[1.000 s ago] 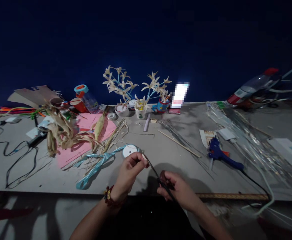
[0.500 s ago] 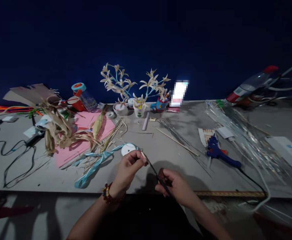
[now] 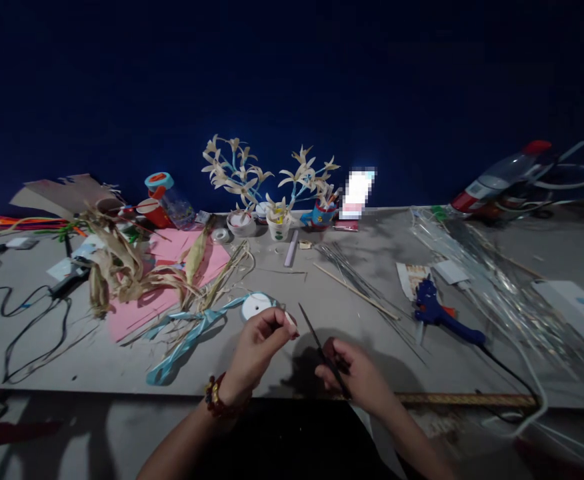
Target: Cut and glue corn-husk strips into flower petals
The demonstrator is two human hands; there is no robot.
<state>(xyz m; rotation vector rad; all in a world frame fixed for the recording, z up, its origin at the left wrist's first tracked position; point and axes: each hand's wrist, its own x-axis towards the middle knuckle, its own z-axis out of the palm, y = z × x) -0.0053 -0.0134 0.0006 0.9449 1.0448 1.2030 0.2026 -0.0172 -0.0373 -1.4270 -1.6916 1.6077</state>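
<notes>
My left hand point(image 3: 267, 337), wearing a beaded bracelet point(image 3: 216, 397) at the wrist, pinches a small pale strip point(image 3: 290, 321) that looks like a bit of corn husk. Most of it is hidden by the fingers. In my right hand point(image 3: 347, 367) is a pair of dark scissors point(image 3: 315, 332), its blades together and pointing up and left, a little right of the strip and apart from it. Just beyond my left hand lies a white spool point(image 3: 255, 306) with light-blue ribbon point(image 3: 185, 343) trailing left.
Dried husks point(image 3: 122, 267) lie over pink paper point(image 3: 142, 310) on the left. Husk flowers point(image 3: 237, 173) stand in cups at the back. Thin wires point(image 3: 352, 277) and a stick lie centre-right, near a blue glue gun point(image 3: 445, 317). Farther right are plastic wrap point(image 3: 497, 287) and a power strip point(image 3: 582, 310).
The scissors' blades have moved away from the strip in my left hand, to the right and down, leaving a gap. The view has tilted slightly upward.
</notes>
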